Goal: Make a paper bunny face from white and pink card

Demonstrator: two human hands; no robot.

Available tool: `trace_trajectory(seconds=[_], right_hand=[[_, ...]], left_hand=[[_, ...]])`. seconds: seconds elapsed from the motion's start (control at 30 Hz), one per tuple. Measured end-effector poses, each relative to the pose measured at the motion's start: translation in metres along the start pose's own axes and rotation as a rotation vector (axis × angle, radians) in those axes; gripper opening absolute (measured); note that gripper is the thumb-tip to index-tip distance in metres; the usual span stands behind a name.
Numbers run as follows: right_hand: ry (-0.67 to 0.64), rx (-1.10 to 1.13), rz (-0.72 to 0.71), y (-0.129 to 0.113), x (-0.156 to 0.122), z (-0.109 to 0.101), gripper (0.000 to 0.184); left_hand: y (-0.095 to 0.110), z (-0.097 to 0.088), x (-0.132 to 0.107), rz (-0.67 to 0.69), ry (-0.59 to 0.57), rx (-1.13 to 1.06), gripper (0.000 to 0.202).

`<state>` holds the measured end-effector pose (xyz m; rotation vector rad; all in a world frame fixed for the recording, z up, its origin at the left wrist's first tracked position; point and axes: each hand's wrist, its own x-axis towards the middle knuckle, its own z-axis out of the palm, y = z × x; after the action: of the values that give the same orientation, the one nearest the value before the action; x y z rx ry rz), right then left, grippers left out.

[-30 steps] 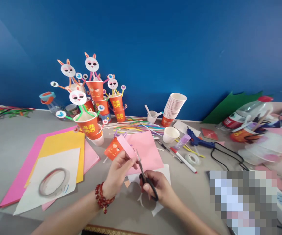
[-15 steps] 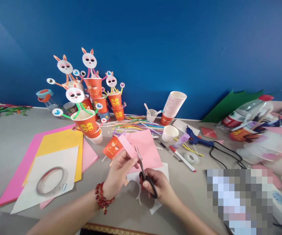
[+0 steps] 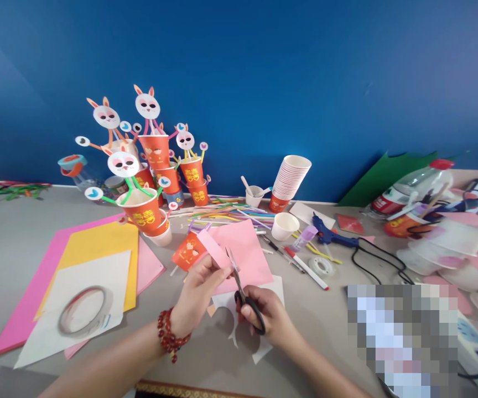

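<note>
Between the thumb and fingers of my left hand (image 3: 199, 290) is a folded-looking strip of pink paper (image 3: 214, 247), its upper end standing free. My right hand (image 3: 264, 312) grips black-handled scissors (image 3: 239, 284), with the blades pointing up and slightly parted at the strip's right edge. Behind the blades lies a larger sheet of pink paper (image 3: 249, 243). Under my hands is white paper (image 3: 278, 290) with rounded cut-outs. A red paper cup (image 3: 187, 251) lies tipped just beyond my left hand.
Rabbit-faced paper cups (image 3: 141, 213) stand stacked at the left rear. Coloured sheets (image 3: 114, 237) carry a roll of tape (image 3: 82, 310). A tall cup stack (image 3: 291, 179), a blue glue gun (image 3: 334, 235), a red marker (image 3: 307, 269) and a bottle (image 3: 411, 188) are at the right.
The whole view has shifted slightly, so things appear a little further left. Both hands keep their grips, and the scissors stay at the strip's edge.
</note>
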<state>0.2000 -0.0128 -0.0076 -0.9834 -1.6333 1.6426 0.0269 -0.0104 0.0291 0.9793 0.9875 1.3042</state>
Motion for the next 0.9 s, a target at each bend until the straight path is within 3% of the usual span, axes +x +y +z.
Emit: trace_trajectory(seconds=[0.9], right_hand=[[0.014, -0.117, -0.027, -0.002, 0.0, -0.007, 0.06]], left_hand=[[0.014, -0.008, 0.005, -0.035, -0.064, 0.08, 0.02]])
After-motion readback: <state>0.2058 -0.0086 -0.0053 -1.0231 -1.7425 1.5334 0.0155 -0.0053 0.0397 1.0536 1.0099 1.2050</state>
